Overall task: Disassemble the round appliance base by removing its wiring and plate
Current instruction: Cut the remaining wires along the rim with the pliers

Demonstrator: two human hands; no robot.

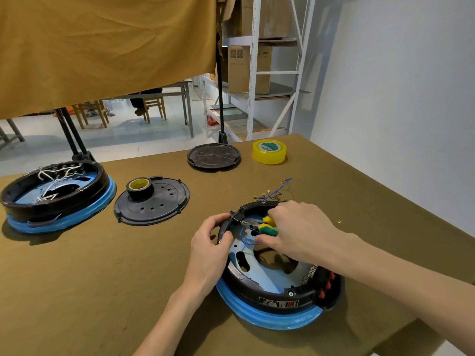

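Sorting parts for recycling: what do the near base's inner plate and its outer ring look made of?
Inner plate: probably bare metal, with a glossy, bluish mirror-like sheen. Outer ring: likely moulded black plastic, matte. Blue band beneath it: glossy, maybe rubber or plastic.

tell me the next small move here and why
Probably snip or pull the blue wire free. The right hand holds yellow-green handled pliers inside the round base, right beside that wire, while the left hand grips the black rim to steady it.

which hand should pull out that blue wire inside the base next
Probably the right hand: it holds the yellow-green pliers beside the blue wire, while the left hand grips the base rim.
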